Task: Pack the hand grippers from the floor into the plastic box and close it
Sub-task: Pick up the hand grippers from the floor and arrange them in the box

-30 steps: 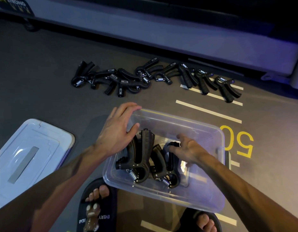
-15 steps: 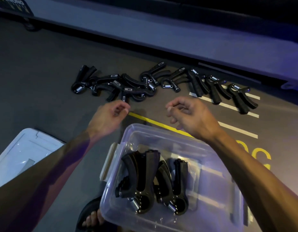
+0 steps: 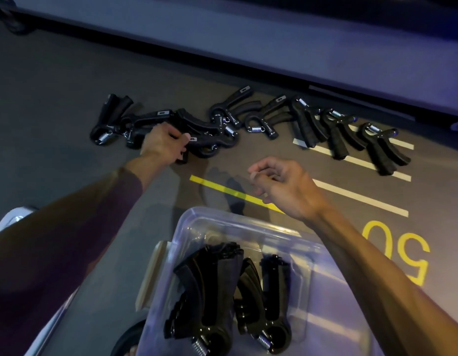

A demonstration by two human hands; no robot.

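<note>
Item: box (image 3: 325,278), clear plastic, lidless, on the floor (image 3: 55,86) at the near edge of our view; we count two grippers in the box (image 3: 209,291) standing side by side against its left wall, springs toward us. Item: row of grippers (image 3: 261,116), black, loose on the floor beyond the box, running left to right, the right-hand ones lying over white lines (image 3: 364,196). Item: left hand (image 3: 163,147), its grip clenched round a held gripper (image 3: 197,142) in the tangled left part of that row. Item: right hand (image 3: 281,186), grip loosely curled, grasping nothing, hovering between box and row above a yellow line (image 3: 222,188). Item: lid (image 3: 14,219), pale, at the far left edge, mostly hidden by our left arm. Item: yellow number (image 3: 402,253) painted on the floor right of the box.
</note>
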